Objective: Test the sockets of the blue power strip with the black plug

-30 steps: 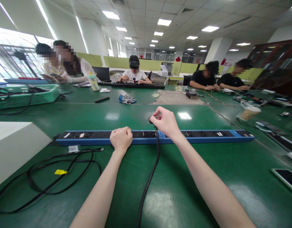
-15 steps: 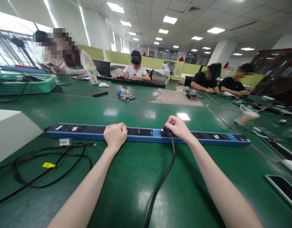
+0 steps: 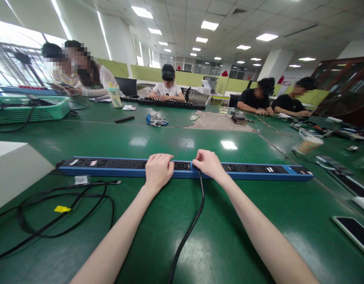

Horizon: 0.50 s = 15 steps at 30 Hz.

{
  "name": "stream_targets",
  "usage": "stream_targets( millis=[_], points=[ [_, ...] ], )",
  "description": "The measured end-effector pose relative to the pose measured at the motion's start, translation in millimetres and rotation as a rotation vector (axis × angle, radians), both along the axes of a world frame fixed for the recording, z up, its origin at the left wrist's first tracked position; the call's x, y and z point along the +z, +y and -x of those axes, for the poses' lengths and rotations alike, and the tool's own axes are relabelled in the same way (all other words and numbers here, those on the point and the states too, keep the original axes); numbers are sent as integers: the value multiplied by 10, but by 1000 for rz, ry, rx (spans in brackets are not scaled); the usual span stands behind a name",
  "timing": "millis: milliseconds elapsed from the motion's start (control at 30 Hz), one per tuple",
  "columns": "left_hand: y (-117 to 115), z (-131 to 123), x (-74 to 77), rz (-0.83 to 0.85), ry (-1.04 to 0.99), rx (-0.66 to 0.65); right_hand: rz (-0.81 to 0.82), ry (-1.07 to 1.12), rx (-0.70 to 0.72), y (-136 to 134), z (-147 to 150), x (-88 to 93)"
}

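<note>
A long blue and black power strip (image 3: 259,172) lies across the green table in front of me. My left hand (image 3: 158,170) is wrapped over the strip left of its middle, fingers closed round it. Just to its right, my right hand (image 3: 208,162) pinches the plug end of a thick black cable (image 3: 186,236) at the blue socket. The plug is mostly hidden by my fingers, so how deep it sits cannot be made out. From there the cable hangs toward the table's near edge.
Coiled black cable (image 3: 111,205) with a yellow tag lies at left, near a white box (image 3: 16,169). A phone (image 3: 355,234) is at right. Gloves (image 3: 156,119), a green basket (image 3: 51,110) and a cup (image 3: 310,144) stand farther off. Several people sit round the table.
My left hand has slid right along the strip. My right hand has moved left with the plug, from a black socket to the blue one.
</note>
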<state>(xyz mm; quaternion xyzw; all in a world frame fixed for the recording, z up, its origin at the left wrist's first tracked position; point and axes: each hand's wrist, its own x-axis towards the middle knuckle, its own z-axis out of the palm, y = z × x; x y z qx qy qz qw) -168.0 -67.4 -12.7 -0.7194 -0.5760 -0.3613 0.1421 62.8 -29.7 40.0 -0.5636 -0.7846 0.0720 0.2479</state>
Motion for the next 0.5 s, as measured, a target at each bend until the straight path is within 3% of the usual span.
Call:
stream_targets(
  millis=[167, 500],
  points=[
    [-28, -391, -58, 51, 73, -37, -39, -106, -33, -122, 78, 39],
    [-13, -398, -100, 65, 118, -3, -39, -154, -19, -184, 111, 21]
  ],
)
